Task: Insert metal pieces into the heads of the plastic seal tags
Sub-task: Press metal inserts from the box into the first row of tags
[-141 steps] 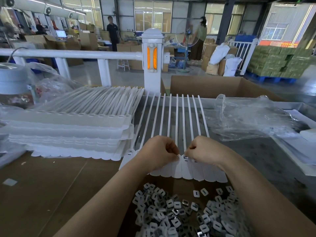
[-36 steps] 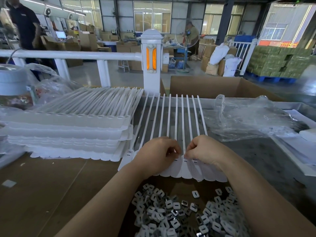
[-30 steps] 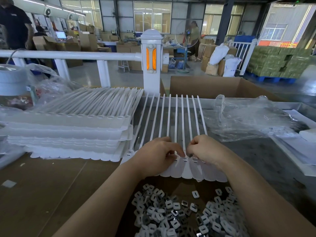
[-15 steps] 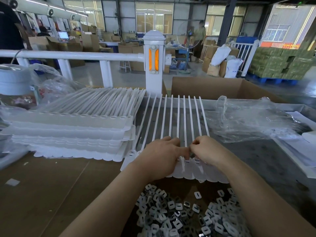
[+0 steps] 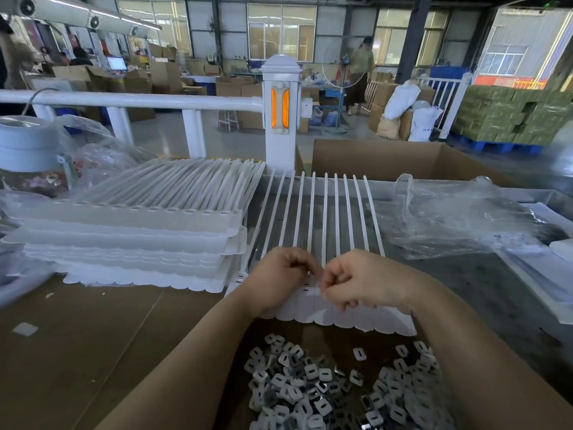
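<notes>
A strip of white plastic seal tags point(image 5: 325, 212) lies on the table, tails pointing away and heads point(image 5: 356, 319) toward me. Both of my hands sit on the row of heads with fingers curled and fingertips almost meeting. My left hand point(image 5: 279, 282) holds the strip at the heads, thumb pointing right. My right hand point(image 5: 364, 282) pinches a small piece against one head; its fingers hide most of it. A pile of loose metal pieces point(image 5: 325, 386) lies in front of the strip, between my forearms.
A stack of further white tag strips point(image 5: 139, 231) stands to the left. Crumpled clear plastic point(image 5: 449, 218) lies to the right, an open cardboard box point(image 5: 387, 156) behind. A white railing post point(image 5: 281, 113) rises beyond the table. A white tape roll point(image 5: 26, 141) is far left.
Both hands have shifted slightly to the left along the row of tag heads, roughly one tag over. The strip itself stays where it was.
</notes>
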